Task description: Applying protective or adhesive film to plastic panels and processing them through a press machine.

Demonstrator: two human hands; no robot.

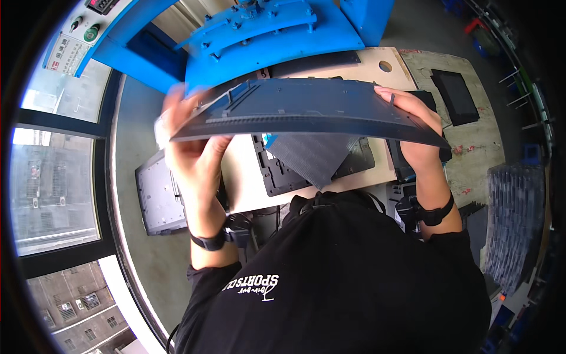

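A dark, thin laptop-cover-like panel (pixel 306 103) is held up and tilted in front of me, with small clips and a slotted strip along its near edge. My left hand (pixel 191 156) grips its left end, thumb underneath; the fingertips are blurred. At the other end, my right hand (pixel 420 127) closes on the panel with fingers over the top edge. Below it, a dark textured sheet (pixel 315 156) lies across a black fixture plate (pixel 274 177), and the held panel hides part of both.
A blue press (pixel 265 44) stands beyond the wooden board (pixel 242 192). Left is a similar grey panel (pixel 159 203), beside the window (pixel 56 189). Dark flat sheets (pixel 455 97) lie on the right-hand table. Stacked clear plastic trays (pixel 513 224) stand at far right.
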